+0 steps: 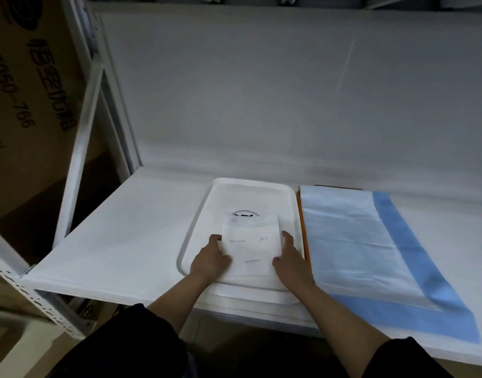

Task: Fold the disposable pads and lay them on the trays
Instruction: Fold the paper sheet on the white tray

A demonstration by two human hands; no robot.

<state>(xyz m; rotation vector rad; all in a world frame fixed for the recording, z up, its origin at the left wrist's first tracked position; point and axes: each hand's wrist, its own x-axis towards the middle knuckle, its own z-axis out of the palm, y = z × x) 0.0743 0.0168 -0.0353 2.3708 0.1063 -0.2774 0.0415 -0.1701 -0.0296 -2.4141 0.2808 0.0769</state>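
At the far left a brown cardboard box with dark printing stands behind the white metal rack frame, beside the white counter. On the counter's near middle sits a white tray, and on it lies a folded white pad with faint print, the left hand gripping its left edge with curled fingers and thumb on top, the right hand gripping its right edge likewise. Just right of that tray, an orange tray shows only its rim under a spread blue pad with a darker blue border.
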